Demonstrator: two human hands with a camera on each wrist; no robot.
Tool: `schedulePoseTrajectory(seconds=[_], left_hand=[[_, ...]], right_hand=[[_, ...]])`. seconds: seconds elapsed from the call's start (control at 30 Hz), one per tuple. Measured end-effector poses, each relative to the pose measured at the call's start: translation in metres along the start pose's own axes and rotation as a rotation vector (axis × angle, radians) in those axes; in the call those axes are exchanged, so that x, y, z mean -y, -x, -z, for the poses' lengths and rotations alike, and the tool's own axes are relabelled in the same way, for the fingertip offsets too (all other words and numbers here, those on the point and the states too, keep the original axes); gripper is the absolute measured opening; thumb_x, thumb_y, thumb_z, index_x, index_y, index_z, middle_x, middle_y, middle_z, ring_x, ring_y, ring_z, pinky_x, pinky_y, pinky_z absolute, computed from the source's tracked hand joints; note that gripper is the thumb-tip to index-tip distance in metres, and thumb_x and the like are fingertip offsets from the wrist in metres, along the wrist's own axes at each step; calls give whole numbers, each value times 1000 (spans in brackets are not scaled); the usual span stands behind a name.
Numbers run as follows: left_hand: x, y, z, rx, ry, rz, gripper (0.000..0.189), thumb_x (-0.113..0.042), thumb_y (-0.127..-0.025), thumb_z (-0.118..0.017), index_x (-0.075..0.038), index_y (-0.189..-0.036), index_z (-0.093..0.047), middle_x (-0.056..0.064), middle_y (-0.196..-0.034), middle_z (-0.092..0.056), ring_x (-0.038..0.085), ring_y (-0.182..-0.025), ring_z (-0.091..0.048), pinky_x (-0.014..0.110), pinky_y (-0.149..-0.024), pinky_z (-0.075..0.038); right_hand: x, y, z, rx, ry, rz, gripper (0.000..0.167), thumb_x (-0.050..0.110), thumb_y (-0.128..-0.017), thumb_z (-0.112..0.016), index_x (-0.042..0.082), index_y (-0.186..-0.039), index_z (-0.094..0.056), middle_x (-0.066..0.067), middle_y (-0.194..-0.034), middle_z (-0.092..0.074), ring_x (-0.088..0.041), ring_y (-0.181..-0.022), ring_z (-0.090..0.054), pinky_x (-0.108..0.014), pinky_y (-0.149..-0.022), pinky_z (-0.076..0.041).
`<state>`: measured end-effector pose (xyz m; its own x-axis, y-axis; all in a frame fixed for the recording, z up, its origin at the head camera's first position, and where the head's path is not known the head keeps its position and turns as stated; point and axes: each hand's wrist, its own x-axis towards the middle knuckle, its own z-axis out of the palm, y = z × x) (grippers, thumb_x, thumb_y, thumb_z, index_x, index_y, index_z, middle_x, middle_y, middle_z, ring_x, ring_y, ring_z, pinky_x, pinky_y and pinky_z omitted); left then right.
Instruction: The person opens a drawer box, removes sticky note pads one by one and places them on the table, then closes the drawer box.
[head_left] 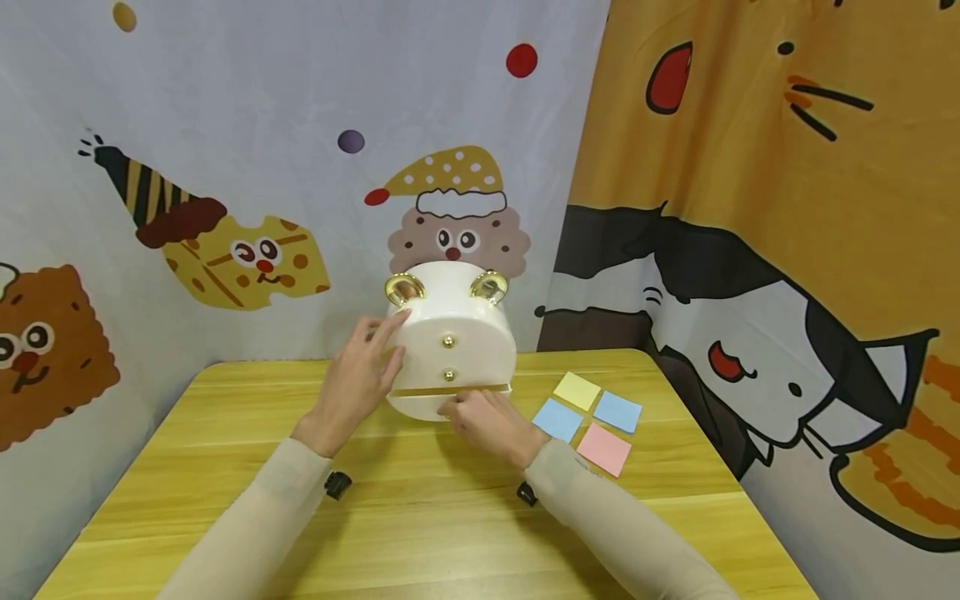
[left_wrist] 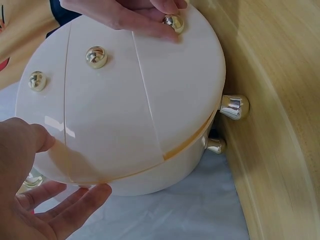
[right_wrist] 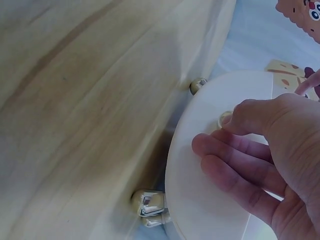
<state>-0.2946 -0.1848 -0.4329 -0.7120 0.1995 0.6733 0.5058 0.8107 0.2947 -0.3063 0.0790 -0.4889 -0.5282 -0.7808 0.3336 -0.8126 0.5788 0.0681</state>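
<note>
A rounded white drawer box [head_left: 452, 325] with gold ears and gold knobs stands on the table. Its bottom drawer [head_left: 415, 406] is pulled out a little, with a narrow gap above its front. My right hand [head_left: 489, 423] pinches the gold knob [right_wrist: 225, 120] of that drawer between thumb and index finger, the other fingers lying by the drawer front. At the box's left side is my left hand [head_left: 357, 372], its thumb on the front face and its fingers spread along the curved side. The middle drawer knob [left_wrist: 96, 57] and top knob [left_wrist: 37, 81] are untouched.
Right of the box lie a yellow sticky-note pad [head_left: 577, 391], two blue ones, one of them a blue pad [head_left: 617, 412], and a pink pad [head_left: 603, 450]. Behind the wooden table [head_left: 420, 517] hangs a cartoon-printed curtain [head_left: 255, 100].
</note>
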Motion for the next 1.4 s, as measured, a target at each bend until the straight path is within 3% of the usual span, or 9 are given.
schedulePoseTrajectory(seconds=[0.2, 0.47, 0.7, 1.1, 1.27, 1.4], left_hand=[[-1, 0, 0, -5, 5, -2, 62, -14, -114, -77, -20, -173, -56, 28, -141, -66, 40, -102, -81, 49, -70, -69], [0, 0, 0, -5, 4, 4, 63, -13, -114, -78, -21, -172, -57, 27, -142, -66, 42, -105, -82, 51, -72, -70], [0, 0, -1, -5, -10, 1, 63, -14, -114, -78, -21, -172, -56, 28, -142, -66, 42, -106, -81, 51, -74, -71], [-1, 1, 1, -9, 6, -5, 62, -14, -113, -78, -19, -172, -57, 27, -141, -66, 42, -107, -81, 51, -73, -70], [-1, 0, 0, -13, 6, -6, 62, -12, -113, -78, -19, -171, -58, 27, -141, -66, 42, -107, -81, 51, -74, -70], [-1, 0, -1, -13, 6, -5, 62, -12, -113, -78, -18, -171, -58, 27, -140, -66, 42, -107, -81, 50, -74, -70]], right_hand=[[-4, -3, -1, 1, -27, -2, 42, -8, -98, -78, 19, -128, -91, 0, -113, -89, -4, -73, -58, -12, -59, -41], [-9, -7, 0, 13, -60, 4, 41, -10, -96, -78, 19, -123, -92, 4, -95, -82, -3, -71, -52, -13, -58, -40], [-11, -9, 0, 7, -44, 40, 29, -10, -94, -77, 17, -100, -87, 7, -76, -65, -3, -69, -47, -16, -61, -36], [-16, -13, -4, -24, 0, 79, 22, -1, -95, -86, 19, -104, -89, 7, -86, -80, -5, -71, -57, -22, -68, -53], [-17, -14, -3, -9, -13, 76, 21, -1, -96, -85, 18, -104, -89, 6, -90, -83, -3, -69, -56, -19, -66, -52], [-17, -16, -2, 7, -30, 73, 20, -2, -96, -84, 16, -102, -88, 7, -84, -78, -3, -68, -50, -17, -64, -45]])
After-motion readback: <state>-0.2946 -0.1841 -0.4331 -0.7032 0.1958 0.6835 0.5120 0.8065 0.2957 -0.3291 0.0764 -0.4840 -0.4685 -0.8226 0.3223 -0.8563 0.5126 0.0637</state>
